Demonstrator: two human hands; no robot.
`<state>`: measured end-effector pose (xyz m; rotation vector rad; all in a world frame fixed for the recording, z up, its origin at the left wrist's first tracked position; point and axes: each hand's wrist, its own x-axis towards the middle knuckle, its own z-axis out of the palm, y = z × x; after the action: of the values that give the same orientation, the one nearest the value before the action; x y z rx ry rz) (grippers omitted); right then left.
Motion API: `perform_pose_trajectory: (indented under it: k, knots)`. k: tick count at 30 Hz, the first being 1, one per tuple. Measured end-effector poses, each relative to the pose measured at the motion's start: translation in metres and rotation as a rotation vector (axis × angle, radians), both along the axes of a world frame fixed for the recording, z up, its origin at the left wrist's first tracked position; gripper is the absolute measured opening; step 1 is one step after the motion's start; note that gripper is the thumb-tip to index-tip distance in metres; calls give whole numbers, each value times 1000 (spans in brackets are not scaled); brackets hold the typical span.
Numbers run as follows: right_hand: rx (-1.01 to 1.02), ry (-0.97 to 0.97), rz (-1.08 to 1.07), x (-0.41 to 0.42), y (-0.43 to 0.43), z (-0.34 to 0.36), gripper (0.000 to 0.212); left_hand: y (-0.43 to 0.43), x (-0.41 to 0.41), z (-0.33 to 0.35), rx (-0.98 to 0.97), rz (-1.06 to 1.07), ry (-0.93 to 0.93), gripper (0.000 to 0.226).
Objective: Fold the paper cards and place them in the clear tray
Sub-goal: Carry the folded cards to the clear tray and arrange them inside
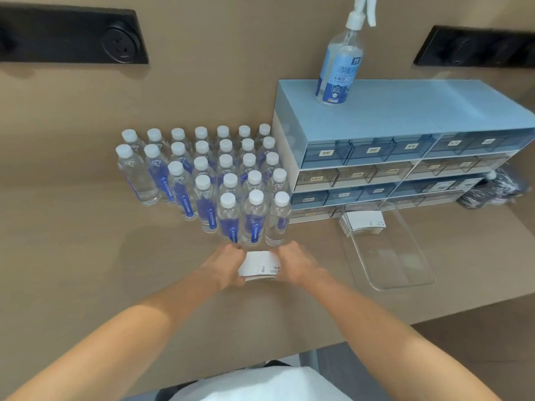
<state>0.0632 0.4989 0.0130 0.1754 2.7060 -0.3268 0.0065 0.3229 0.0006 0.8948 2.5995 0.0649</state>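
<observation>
Stack of paper cards point(260, 266), pinched at both ends between left hand point(224, 266) and right hand point(295, 261), near middle of the bench point(86, 256). Just beyond, block of water bottles point(225, 180). Right: clear tray point(388, 256), folded cards point(363, 222) at far end, against drawer unit point(376, 157).

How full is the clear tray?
Partly filled: a stack of cards sits at the tray's far end; the near part shows none.
</observation>
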Motion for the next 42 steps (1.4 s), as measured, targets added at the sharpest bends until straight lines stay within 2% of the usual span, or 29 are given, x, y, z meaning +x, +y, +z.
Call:
perform_pose_trajectory:
  k: [8,16,21,26,30,34,42]
  knots:
    - [-87,-47,80,-13,19,-16,31,16,-4,-13,-77,74,-54,53]
    - [-49,-91,172,-21,17,-25,31,15,-2,-28,-63,133,-78,53]
    - [-48,-113,181,-24,17,-29,40,12,-2,-33,-36,173,-121,59]
    - [-61,-78,178,-20,14,-36,28,14,4,-36,-44,213,-127,57]
    - [-75,-93,169,-20,15,-36,47,15,7,-36,-27,224,-114,47]
    - [-79,-73,166,-17,16,-38,36,16,7,-34,-55,218,-103,42]
    - [-80,-82,139,-14,16,-36,34,16,8,-36,-59,219,-97,44]
